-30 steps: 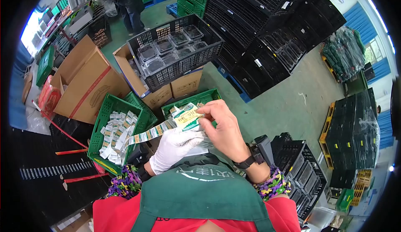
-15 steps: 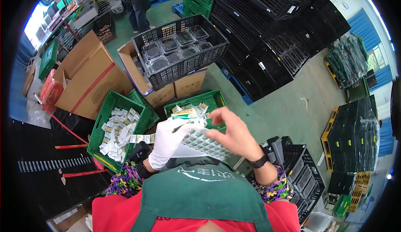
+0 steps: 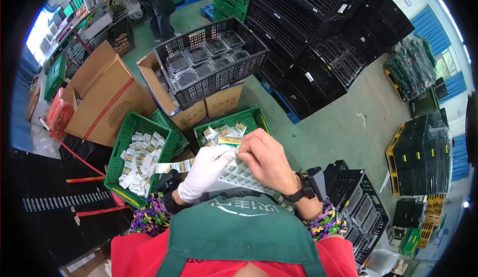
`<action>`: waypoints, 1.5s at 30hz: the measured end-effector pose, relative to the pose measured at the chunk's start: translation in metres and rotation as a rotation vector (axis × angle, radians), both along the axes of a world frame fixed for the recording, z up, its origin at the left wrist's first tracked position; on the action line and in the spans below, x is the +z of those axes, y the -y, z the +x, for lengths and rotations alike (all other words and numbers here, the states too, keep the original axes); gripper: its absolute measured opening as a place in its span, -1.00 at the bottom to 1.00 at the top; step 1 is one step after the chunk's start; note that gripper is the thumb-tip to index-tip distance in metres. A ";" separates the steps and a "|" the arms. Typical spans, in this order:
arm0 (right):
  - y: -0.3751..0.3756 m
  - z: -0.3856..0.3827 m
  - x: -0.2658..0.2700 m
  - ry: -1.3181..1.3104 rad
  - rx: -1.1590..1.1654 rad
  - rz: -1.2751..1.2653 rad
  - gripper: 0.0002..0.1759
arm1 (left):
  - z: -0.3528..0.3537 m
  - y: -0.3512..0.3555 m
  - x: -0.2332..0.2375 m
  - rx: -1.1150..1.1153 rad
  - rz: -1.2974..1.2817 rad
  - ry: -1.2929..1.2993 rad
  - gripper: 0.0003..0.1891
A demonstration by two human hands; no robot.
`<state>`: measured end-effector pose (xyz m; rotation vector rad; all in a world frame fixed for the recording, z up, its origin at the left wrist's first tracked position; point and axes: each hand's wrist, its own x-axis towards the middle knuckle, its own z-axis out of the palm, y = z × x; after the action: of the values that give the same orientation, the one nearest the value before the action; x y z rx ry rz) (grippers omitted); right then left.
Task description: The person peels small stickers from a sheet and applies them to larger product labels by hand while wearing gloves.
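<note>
My left hand [image 3: 206, 171], in a white glove, is closed on the upper left part of a pale sheet [image 3: 241, 173] covered with rows of small labels. My bare right hand [image 3: 265, 160] touches the sheet's upper edge, its fingers drawn together beside the left fingertips; what they pinch is too small to make out. A strip of labels [image 3: 174, 167] runs left from my left hand to a green crate [image 3: 113, 162] heaped with small white packets. Just beyond my hands, another green crate [image 3: 260, 120] holds more packets and a yellow-green printed piece [image 3: 230, 141].
A black crate of clear plastic boxes [image 3: 219, 80] rests on cardboard boxes ahead. Tall black crates [image 3: 294, 33] stand at the upper right. Another person [image 3: 158, 10] stands at the top. A black crate with clear trays [image 3: 366, 212] is at my right.
My right hand has moved left and down to the sheet's upper edge, beside my left hand, and its fingers have closed. The view has shifted slightly.
</note>
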<state>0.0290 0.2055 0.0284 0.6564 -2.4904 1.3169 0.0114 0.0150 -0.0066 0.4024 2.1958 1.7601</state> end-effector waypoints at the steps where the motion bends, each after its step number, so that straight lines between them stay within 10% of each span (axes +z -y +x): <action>1: -0.001 0.000 0.000 0.018 0.053 -0.081 -0.87 | -0.002 0.003 0.001 -0.002 0.015 0.197 -0.75; 5: -0.019 -0.006 0.001 0.616 0.087 -0.753 -0.79 | -0.006 0.009 -0.003 0.002 0.076 -0.139 -0.79; 9: -0.013 -0.016 0.001 0.770 0.278 -0.838 -0.76 | -0.002 0.007 0.001 -0.131 0.112 -0.161 -0.81; 18: -0.033 -0.065 0.015 0.543 -0.039 -1.058 -0.85 | 0.012 0.007 -0.007 -0.336 -0.067 -0.160 -0.82; 45: -0.003 -0.010 -0.004 0.252 -0.442 0.183 -0.79 | 0.007 0.010 0.001 -0.039 0.105 -0.238 -0.84</action>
<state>0.0191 0.2088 0.0242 -0.0431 -2.7592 1.0667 0.0189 0.0054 -0.0057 0.7079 2.2381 1.8971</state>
